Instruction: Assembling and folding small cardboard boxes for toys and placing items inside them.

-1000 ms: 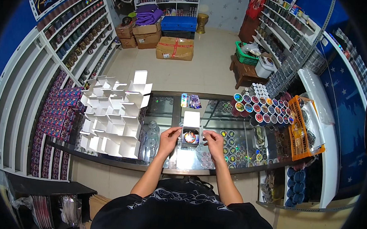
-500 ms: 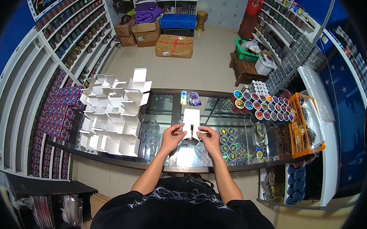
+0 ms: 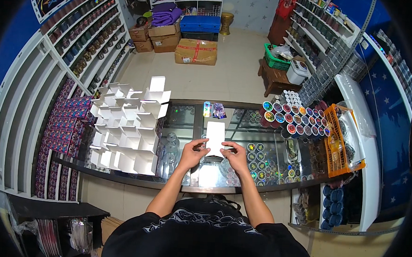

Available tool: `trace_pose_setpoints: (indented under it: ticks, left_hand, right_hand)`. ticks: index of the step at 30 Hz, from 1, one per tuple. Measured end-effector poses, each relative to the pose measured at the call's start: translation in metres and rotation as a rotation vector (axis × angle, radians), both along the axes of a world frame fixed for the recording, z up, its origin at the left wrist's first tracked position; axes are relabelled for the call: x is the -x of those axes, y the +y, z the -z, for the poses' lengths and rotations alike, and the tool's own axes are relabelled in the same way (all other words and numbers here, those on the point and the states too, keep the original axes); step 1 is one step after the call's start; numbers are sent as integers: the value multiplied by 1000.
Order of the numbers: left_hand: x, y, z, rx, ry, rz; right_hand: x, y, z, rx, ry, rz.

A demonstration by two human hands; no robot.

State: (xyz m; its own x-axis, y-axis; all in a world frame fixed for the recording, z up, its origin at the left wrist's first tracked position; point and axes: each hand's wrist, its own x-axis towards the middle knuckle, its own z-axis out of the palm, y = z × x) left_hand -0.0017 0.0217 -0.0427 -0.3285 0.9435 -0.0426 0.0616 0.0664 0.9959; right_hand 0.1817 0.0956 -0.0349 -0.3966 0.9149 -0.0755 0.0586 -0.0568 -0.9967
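Two hands, one white box, at the centre of the frame.
From where I stand, the left hand (image 3: pixel 194 153) and right hand (image 3: pixel 235 158) flank the single white box (image 3: pixel 216 134) on the glass-topped surface (image 3: pixel 202 190), just right of its middle bar; each grip is half open, thumb and forefinger parted, tips at the box's side edges, and I cannot tell how firmly they press. Above it lie two small bunches of cards (image 3: pixel 219 110). At centre left, open white boxes (image 3: pixel 127 136) crowd too closely to count. Right of centre, round-lidded jars (image 3: pixel 297 120) stand in three coloured rows, beside one orange crate (image 3: pixel 332 145).
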Motion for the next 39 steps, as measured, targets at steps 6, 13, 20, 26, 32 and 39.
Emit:
trace_pose_setpoints:
  ticks: [6,13,20,26,32,39]
  left_hand:
    - [3,1,-6,-20,25,52]
    - [6,3,-7,-19,56,71]
    - [8,2,-8,-36,122,73]
    - [6,5,-5,-64,121,19]
    - [-1,7,7,3,-114,-149]
    - [5,11,5,72,-200,-84]
  right_hand:
    - [-1,2,-5,8,-15,-7]
    - [-3,6,-2,42,35,-22]
    - [0,5,-1,26,19,0]
    - [5,9,11,51,104,104]
    - [7,8,-4,150,-14,109]
    - [8,12,2,110,-15,146]
